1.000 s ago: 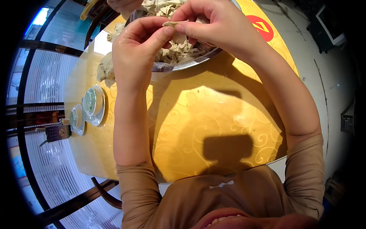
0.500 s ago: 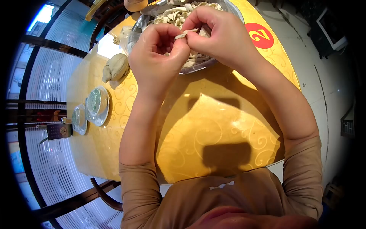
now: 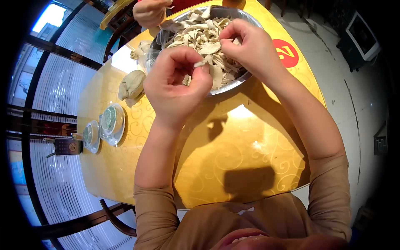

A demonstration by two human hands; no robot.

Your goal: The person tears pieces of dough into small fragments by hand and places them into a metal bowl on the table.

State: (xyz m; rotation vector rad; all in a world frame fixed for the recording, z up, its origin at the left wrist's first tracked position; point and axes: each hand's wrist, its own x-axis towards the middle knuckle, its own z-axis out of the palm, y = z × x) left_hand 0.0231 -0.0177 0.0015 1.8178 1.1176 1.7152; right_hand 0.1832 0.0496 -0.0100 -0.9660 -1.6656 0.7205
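Observation:
My left hand (image 3: 177, 81) is closed in a pinch over the near left side of a metal bowl (image 3: 227, 89). A small pale torn piece (image 3: 200, 64) sticks out between its thumb and forefinger. Over the bowl's right side, my right hand (image 3: 250, 46) is also pinched, with a pale, dough-like strip (image 3: 211, 48) at its fingertips. The bowl holds a heap of similar beige strips (image 3: 196, 32); their exact kind is unclear. Clear plastic shows along its left rim.
Another person's hand (image 3: 150, 12) pinches a small pale bit beyond the bowl. A beige lump (image 3: 132, 85) and wrapped dishes (image 3: 111, 121) sit on the left of the yellow table (image 3: 216, 175). A red number disc (image 3: 286, 53) lies to the right. Chair arm (image 3: 114, 218) at lower left.
My hands, which met at one pale piece, have moved apart, leaving a small bit in my left fingers. The other person's hand has come into view at the top. The view has shifted slightly.

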